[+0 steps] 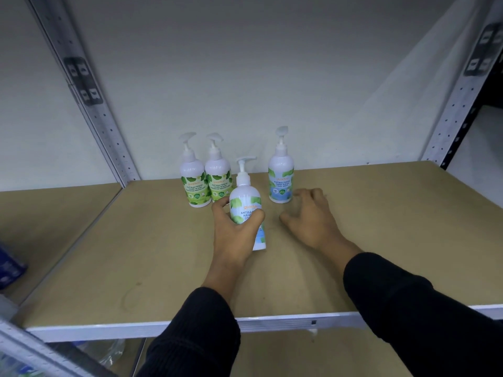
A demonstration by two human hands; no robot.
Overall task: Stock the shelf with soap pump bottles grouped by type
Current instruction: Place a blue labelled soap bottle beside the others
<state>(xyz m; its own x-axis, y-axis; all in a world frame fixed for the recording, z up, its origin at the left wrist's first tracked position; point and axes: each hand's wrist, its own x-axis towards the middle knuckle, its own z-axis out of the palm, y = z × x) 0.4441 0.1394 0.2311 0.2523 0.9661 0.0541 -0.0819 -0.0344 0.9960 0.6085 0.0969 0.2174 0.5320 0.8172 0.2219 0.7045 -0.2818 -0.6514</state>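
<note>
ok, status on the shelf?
Left hand grip on blue bottle. Right hand open, empty. Blue bottle at back; nothing blocking.

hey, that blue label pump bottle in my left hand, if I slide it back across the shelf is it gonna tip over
Possibly. The blue-label pump bottle is tall on a narrow base, with a pump head up top, so a high push may tip it. The left hand grips its middle; pushing lower looks safer. Its smooth plastic should slide easily on the shelf board.

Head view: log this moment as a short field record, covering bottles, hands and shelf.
shelf: brown board, white front edge
green bottles: two, upright, side by side at the back
blue bottle: upright at the back, right of the green pair
held bottle: blue label, in left hand
right hand: open, empty, blurred, near the blue bottle
</note>
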